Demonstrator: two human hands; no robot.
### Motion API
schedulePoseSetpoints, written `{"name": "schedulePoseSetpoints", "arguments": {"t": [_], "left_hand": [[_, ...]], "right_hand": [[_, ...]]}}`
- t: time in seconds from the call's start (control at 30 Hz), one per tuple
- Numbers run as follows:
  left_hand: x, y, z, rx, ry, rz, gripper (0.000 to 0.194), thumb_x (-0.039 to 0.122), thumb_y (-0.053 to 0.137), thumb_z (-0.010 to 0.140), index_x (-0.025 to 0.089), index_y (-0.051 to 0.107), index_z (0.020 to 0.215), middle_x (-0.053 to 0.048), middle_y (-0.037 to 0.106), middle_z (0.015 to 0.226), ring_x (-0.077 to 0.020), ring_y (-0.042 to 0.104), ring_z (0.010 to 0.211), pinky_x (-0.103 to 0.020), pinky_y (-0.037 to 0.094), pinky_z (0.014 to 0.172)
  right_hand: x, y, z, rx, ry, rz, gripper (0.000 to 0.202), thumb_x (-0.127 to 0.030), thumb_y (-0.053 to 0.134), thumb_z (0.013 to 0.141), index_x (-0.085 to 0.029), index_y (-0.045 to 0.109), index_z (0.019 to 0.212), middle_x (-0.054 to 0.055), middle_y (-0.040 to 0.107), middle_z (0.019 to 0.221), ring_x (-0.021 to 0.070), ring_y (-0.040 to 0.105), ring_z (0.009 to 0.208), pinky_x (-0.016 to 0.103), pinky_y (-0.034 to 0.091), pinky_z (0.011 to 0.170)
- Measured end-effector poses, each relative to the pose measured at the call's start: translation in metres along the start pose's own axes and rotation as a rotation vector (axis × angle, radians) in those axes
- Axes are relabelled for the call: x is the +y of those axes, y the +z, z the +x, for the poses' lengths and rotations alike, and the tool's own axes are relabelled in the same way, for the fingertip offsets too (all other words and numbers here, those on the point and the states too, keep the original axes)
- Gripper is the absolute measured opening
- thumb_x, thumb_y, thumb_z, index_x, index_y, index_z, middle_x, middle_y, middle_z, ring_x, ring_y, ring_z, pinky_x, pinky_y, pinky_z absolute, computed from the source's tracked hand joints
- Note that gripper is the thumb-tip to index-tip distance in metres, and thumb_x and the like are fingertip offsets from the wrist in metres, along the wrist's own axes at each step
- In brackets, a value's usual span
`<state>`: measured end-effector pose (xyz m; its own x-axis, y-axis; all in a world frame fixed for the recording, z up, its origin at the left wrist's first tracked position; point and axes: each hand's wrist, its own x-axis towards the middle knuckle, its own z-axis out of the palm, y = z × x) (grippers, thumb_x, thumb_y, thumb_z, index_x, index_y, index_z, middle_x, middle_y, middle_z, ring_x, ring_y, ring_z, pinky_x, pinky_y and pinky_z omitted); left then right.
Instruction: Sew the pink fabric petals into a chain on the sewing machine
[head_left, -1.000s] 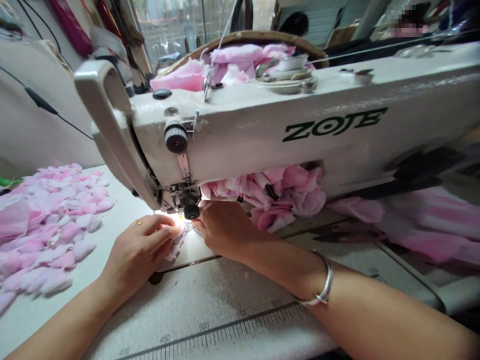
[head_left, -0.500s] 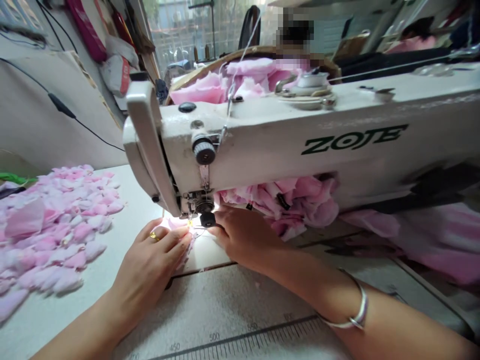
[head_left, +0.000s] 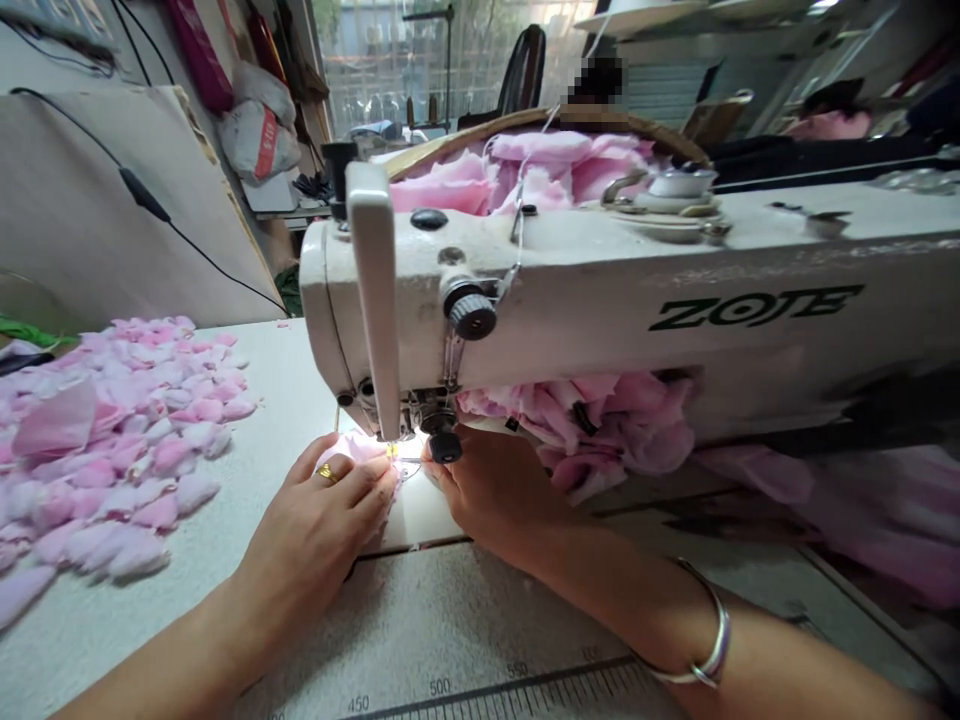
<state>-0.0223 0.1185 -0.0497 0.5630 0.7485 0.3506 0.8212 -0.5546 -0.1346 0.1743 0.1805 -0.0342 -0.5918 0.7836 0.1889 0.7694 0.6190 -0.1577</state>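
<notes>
At the sewing machine (head_left: pixel 570 320), my left hand (head_left: pixel 322 530) presses a small piece of pale pink fabric (head_left: pixel 346 446) against the machine bed, its fingers close together beside the brightly lit presser foot (head_left: pixel 392 450). A ring is on one of its fingers. My right hand (head_left: pixel 499 490) reaches in from the other side, fingers curled under the black knob (head_left: pixel 445 447). A thin line runs from its fingertips toward the foot; whether the fingers grip it, and what it is, I cannot make out. Part of the fabric is hidden under my left fingers.
A heap of small pink and white fabric pieces (head_left: pixel 142 440) lies on the table at left. Gathered pink cloth (head_left: pixel 637 425) fills the space under the machine arm. Behind it stands a basket (head_left: pixel 420 155) of pink fabric. A printed ruler (head_left: pixel 480 695) runs along the front. Other people sit farther back.
The view has shifted, so the machine appears farther right. Both hands stay by the presser foot, with the left still on the pink fabric.
</notes>
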Motion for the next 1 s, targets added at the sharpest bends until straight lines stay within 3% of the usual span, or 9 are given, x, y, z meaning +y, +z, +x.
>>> {"name": "schedulePoseSetpoints", "arguments": {"t": [0.2,0.53,0.67,0.8,1.0], "left_hand": [[-0.001,0.000,0.002,0.008,-0.053,-0.120,0.024,0.017,0.047,0.094,0.020,0.058,0.115,0.000,0.067,0.108,-0.0208,0.057,0.092,-0.048,0.037,0.100],[0.003,-0.002,0.000,-0.066,-0.060,-0.041,0.030,0.017,0.046,0.094,0.020,0.055,0.123,-0.003,0.066,0.114,-0.0231,0.058,0.099,-0.054,0.029,0.108],[-0.002,-0.001,0.002,-0.092,-0.060,-0.037,0.030,0.018,0.045,0.095,0.023,0.056,0.122,-0.001,0.066,0.114,-0.0225,0.058,0.099,-0.054,0.024,0.111],[-0.006,0.001,0.004,-0.037,-0.054,-0.038,0.024,0.021,0.043,0.096,0.023,0.061,0.113,0.000,0.067,0.114,-0.0214,0.059,0.095,-0.054,0.027,0.109],[-0.009,0.001,0.005,-0.001,-0.086,-0.076,0.022,0.020,0.042,0.096,0.022,0.063,0.103,-0.001,0.069,0.106,-0.0179,0.060,0.087,-0.053,0.030,0.107]], "right_hand": [[0.001,0.002,-0.001,0.007,-0.010,-0.014,0.012,-0.018,0.052,0.087,-0.021,0.062,0.081,0.001,0.066,0.074,0.0154,0.058,0.064,0.031,0.020,0.050],[0.000,0.003,0.000,0.027,-0.049,-0.095,0.015,-0.020,0.050,0.089,-0.021,0.064,0.081,0.002,0.062,0.065,0.0163,0.055,0.061,0.030,0.018,0.049],[0.000,0.004,0.002,0.034,-0.045,-0.108,0.017,-0.015,0.049,0.087,-0.021,0.065,0.088,0.003,0.064,0.070,0.0176,0.057,0.064,0.031,0.020,0.049],[0.003,0.006,0.004,0.061,-0.050,-0.096,0.017,-0.013,0.049,0.086,-0.019,0.065,0.087,0.005,0.066,0.079,0.0187,0.059,0.070,0.031,0.026,0.052],[0.016,0.002,0.001,-0.001,0.016,0.091,0.016,-0.027,0.051,0.090,-0.018,0.065,0.088,0.004,0.067,0.093,0.0169,0.060,0.077,0.029,0.035,0.061]]}}
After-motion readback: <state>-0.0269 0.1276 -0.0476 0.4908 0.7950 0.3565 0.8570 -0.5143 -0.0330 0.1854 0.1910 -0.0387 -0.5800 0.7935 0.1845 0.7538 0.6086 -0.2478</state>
